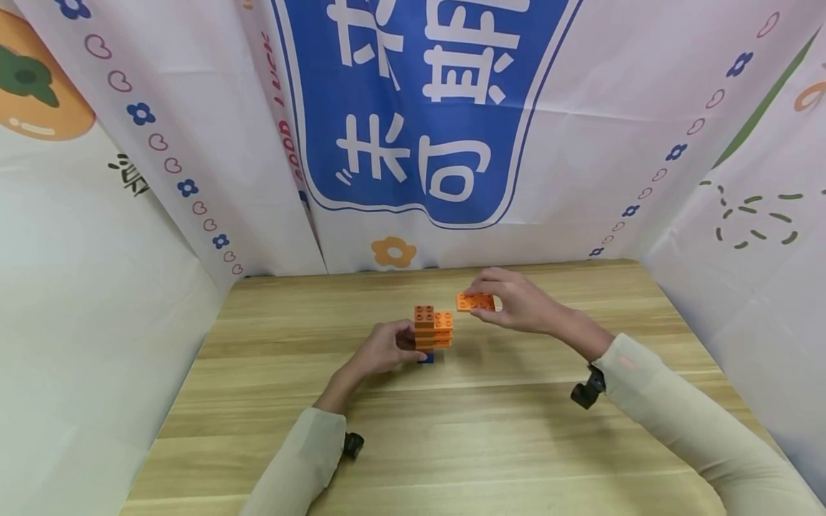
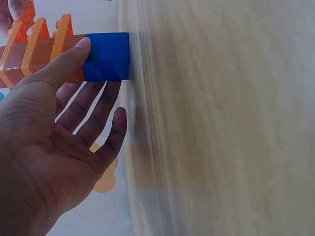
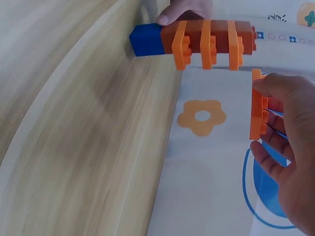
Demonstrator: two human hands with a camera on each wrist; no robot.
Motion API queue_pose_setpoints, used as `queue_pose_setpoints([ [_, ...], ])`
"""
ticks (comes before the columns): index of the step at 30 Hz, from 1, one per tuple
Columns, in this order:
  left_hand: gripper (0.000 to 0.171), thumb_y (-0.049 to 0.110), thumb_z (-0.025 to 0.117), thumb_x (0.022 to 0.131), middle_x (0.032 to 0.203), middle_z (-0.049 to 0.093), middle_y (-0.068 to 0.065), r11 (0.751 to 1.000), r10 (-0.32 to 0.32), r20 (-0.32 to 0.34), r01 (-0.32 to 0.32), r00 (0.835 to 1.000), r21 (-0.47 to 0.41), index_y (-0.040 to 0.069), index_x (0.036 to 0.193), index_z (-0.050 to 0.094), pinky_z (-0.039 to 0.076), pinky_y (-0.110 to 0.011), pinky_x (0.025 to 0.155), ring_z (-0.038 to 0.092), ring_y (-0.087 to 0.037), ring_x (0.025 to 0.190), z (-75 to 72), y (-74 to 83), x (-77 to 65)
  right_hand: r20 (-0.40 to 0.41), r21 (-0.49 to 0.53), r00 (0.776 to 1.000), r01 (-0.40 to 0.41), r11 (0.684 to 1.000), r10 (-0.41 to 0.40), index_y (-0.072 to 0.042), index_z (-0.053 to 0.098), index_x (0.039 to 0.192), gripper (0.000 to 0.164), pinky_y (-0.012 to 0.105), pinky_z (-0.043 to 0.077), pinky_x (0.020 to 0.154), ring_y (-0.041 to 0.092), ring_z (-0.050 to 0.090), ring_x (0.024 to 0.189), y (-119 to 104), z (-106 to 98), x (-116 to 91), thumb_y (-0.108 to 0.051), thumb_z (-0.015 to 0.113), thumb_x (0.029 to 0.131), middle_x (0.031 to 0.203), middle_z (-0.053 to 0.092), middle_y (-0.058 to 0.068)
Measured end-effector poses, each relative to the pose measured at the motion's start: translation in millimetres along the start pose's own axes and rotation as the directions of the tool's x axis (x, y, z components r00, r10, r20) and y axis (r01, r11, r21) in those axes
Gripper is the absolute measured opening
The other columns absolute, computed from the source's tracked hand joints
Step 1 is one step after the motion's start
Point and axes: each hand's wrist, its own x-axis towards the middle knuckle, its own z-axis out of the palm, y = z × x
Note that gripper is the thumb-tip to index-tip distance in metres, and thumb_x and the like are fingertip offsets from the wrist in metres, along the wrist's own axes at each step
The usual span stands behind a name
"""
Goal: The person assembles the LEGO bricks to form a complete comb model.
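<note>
A tower of toy building bricks [image 1: 424, 324] stands on the table, a blue brick [image 2: 107, 56] at its base. Above that, brown bricks [image 3: 194, 35] alternate with thin orange plates [image 3: 182, 46] that jut out to one side; a brown studded brick tops it. My left hand [image 1: 386, 349] grips the tower low down, thumb on the side near the blue brick and fingers around the far side. Just right of the tower and apart from it, my right hand [image 1: 511, 301] pinches a loose orange plate brick [image 3: 256, 105] in the air by its edges, studs showing.
The wood-grain table [image 1: 490, 444] extends around the hands on all sides. A printed white cloth [image 1: 568, 179] with a blue panel hangs right behind its back edge, and more cloth hangs at the left and right. Each wrist wears a small black camera [image 1: 587, 388].
</note>
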Motion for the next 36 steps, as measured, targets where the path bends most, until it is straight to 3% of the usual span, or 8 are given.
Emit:
queue_pose_setpoints([
  [8,0.027,0.010,0.089,0.087,0.105,0.076,-0.003,1.000,0.016,0.004,-0.016,1.000,-0.014,0.009,0.108,0.073,0.061,-0.031,0.084,0.071,-0.015,0.094,-0.9,-0.5,-0.1,-0.029,0.030,0.998,0.059,0.998,-0.058,-0.004,0.080,0.112,0.028,0.033,0.060,0.079,0.017,0.068,0.093,-9.3,3.7,10.0,-0.015,0.088,0.087,0.105,0.073,0.005],
  [23,0.028,0.008,0.088,0.087,0.107,0.076,-0.004,1.000,0.026,0.007,-0.026,1.000,-0.016,0.007,0.111,0.072,0.062,-0.032,0.086,0.073,-0.016,0.097,-1.0,-1.3,1.6,-0.030,0.066,0.995,0.095,0.993,-0.093,-0.002,0.079,0.112,0.028,0.033,0.061,0.083,0.017,0.068,0.095,-24.4,9.8,27.6,-0.012,0.087,0.087,0.106,0.073,0.007],
  [36,0.027,0.007,0.088,0.088,0.108,0.077,-0.003,0.999,0.019,0.010,-0.019,1.000,-0.028,0.007,0.110,0.073,0.062,-0.031,0.087,0.073,-0.015,0.097,-1.3,-0.8,1.4,0.010,0.098,0.996,0.084,0.992,-0.085,-0.003,0.079,0.113,0.026,0.028,0.060,0.084,0.016,0.067,0.096,-32.2,18.2,39.0,-0.012,0.086,0.089,0.109,0.072,0.007],
])
